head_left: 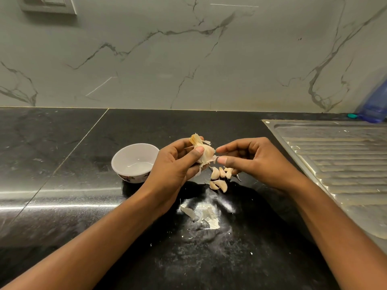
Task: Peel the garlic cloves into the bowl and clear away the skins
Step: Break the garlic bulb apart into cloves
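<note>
My left hand (pixel 178 162) grips a partly broken garlic bulb (pixel 204 150) above the black counter, thumb across its front. My right hand (pixel 249 158) is beside it, thumb and forefinger pinching a strip of papery skin (pixel 213 159) hanging from the bulb. Several loose unpeeled cloves (pixel 218 178) lie on the counter just below the hands. Torn white skins (pixel 206 215) lie nearer to me. A white bowl (pixel 134 162) with a patterned base stands left of my left hand; nothing shows inside it.
A steel sink drainboard (pixel 339 164) fills the right side of the black counter (pixel 62 164). A blue plastic bottle (pixel 374 105) stands at the back right against the marble wall. Small skin flecks dot the counter near me.
</note>
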Available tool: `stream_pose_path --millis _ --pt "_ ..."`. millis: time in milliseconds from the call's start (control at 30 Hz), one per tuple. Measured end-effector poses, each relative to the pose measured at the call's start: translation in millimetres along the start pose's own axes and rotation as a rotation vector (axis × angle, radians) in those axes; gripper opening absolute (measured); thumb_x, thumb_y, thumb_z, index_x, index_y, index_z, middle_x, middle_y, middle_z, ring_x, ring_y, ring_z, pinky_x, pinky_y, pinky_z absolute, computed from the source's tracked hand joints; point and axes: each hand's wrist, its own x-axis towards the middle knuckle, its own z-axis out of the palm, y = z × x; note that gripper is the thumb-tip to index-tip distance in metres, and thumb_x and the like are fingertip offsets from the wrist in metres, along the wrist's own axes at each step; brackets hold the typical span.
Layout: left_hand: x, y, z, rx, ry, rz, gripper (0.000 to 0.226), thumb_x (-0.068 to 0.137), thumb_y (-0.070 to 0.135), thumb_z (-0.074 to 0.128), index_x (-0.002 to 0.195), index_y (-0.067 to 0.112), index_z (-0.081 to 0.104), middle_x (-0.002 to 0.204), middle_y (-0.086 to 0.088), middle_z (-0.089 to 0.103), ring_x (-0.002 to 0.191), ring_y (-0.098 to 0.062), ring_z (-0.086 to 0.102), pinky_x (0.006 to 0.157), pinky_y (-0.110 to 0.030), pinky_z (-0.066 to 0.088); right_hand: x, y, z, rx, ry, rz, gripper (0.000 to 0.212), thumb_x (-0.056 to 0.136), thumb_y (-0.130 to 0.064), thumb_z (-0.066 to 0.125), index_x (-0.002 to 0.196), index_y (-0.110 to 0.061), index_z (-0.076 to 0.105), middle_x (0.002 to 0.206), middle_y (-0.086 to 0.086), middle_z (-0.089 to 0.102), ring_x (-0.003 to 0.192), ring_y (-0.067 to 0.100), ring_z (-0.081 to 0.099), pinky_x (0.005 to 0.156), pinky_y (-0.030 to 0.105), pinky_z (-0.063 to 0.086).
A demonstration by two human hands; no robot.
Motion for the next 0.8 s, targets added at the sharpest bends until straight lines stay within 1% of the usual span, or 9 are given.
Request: stream_pose_path --millis 100,233,333,400,467,567,667,733,800 --pt "-0.8 -1.0 0.0 0.004 -0.015 0.002 0.024 0.102 0.009 0.061 0.124 0.011 0.070 0.120 -0.010 0.077 0.116 -0.027 0.073 0.108 -0.050 0.053 -1.6 -0.2 7.3 -0.015 -0.060 0.016 0.030 0.084 -0.026 0.085 0.112 -0.015 0.080 0.097 0.006 0.082 0.092 0.027 0.079 0.083 0.039 0.066" --pt "-0.7 -2.6 0.5 0.003 -0.020 0.004 0.025 0.102 0.009 0.061 0.126 0.010 0.068 0.120 -0.010 0.077 0.116 -0.027 0.073 0.107 -0.050 0.054 -0.6 1.5 7.7 -0.055 -0.049 0.003 0.015 0.090 -0.023 0.082 0.104 -0.016 0.083 0.092 0.006 0.082 0.088 0.028 0.078 0.082 0.042 0.067" --pt "0.9 -3.1 -0.5 -0.008 -0.005 0.006 0.025 0.102 0.008 0.061 0.126 0.009 0.068 0.119 -0.010 0.077 0.116 -0.028 0.073 0.108 -0.051 0.053 -0.6 0.7 3.4 -0.070 -0.023 -0.011 0.009 0.090 -0.023 0.083 0.098 -0.018 0.085 0.088 0.006 0.081 0.082 0.029 0.076 0.078 0.037 0.064" --pt "2.1 -3.3 -1.0 -0.023 0.005 0.003 0.025 0.102 0.007 0.061 0.127 0.009 0.068 0.119 -0.011 0.077 0.117 -0.029 0.073 0.108 -0.051 0.053 -0.3 2.5 -0.2 -0.087 0.028 -0.010 0.006 0.089 -0.019 0.085 0.095 -0.019 0.084 0.085 0.004 0.080 0.077 0.022 0.075 0.076 0.034 0.064" --pt "3.1 -3.5 -1.4 -0.037 0.015 -0.006 0.027 0.102 0.006 0.061 0.129 0.009 0.067 0.121 -0.011 0.077 0.118 -0.030 0.072 0.108 -0.052 0.053 0.1 5.5 -3.0 -0.177 0.077 -0.009 0.008 0.087 -0.017 0.087 0.093 -0.022 0.084 0.083 -0.002 0.080 0.077 0.013 0.076 0.074 0.026 0.061" --pt "3.4 -3.8 -1.6 -0.043 0.010 -0.013 0.029 0.103 0.005 0.060 0.131 0.011 0.065 0.123 -0.010 0.076 0.119 -0.031 0.072 0.109 -0.053 0.052 -0.6 7.4 -4.4 -0.260 0.042 0.022 0.014 0.086 -0.014 0.087 0.095 -0.024 0.084 0.083 -0.006 0.080 0.078 0.006 0.076 0.074 0.019 0.057" --pt "3.2 -3.8 -1.2 -0.031 -0.005 -0.012 0.032 0.103 0.003 0.058 0.133 0.014 0.063 0.123 -0.007 0.076 0.119 -0.027 0.072 0.109 -0.051 0.053 -0.9 7.1 -5.8 -0.251 0.018 0.039 0.020 0.086 -0.014 0.087 0.101 -0.025 0.084 0.088 -0.007 0.082 0.084 0.007 0.077 0.080 0.022 0.059" --pt "3.0 -2.8 -0.7 -0.009 -0.020 -0.008 0.035 0.102 0.003 0.058 0.135 0.015 0.062 0.123 -0.006 0.076 0.118 -0.026 0.072 0.109 -0.050 0.053 -0.2 6.1 -5.5 -0.233 0.062 0.014 0.014 0.089 -0.019 0.084 0.101 -0.027 0.085 0.088 -0.009 0.081 0.082 0.006 0.076 0.078 0.023 0.058" --pt "1.6 -3.2 -0.1 0.040 -0.039 0.011 0.035 0.102 0.004 0.060 0.135 0.015 0.061 0.123 -0.006 0.076 0.118 -0.025 0.072 0.109 -0.049 0.054 0.1 4.5 -2.1 -0.177 0.092 -0.016 0.009 0.093 -0.027 0.081 0.101 -0.026 0.085 0.089 -0.007 0.082 0.084 0.010 0.077 0.077 0.031 0.061"
